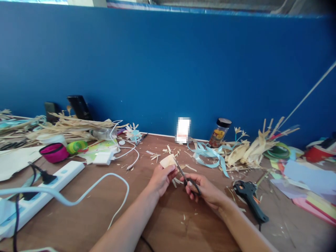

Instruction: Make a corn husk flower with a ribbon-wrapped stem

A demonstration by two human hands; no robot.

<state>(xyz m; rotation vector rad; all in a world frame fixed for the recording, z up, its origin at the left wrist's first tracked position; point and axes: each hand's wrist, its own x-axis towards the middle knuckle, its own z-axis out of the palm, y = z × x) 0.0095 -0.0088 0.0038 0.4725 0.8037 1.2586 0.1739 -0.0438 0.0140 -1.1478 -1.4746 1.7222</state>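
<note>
Between thumb and fingers, my left hand (163, 177) pinches a pale, cream-coloured piece of dried husk (167, 161). My right hand (198, 188) grips a pair of scissors (193, 186) with black handles, fingers wrapped in the loops. The scissor blades point up and left and meet the right edge of the husk piece; whether they are parted is too small to tell. Both hands hover over the middle of the brown table (99, 210). Small pale offcuts (175, 182) lie under and around them.
A black glue gun (250, 199) lies right of my right hand. Beyond are light blue ribbon (207, 157), a dark-lidded jar (219, 132) and a husk bundle (244, 152). A white power strip (60, 182) with cables sits left. A blue partition (157, 70) stands behind.
</note>
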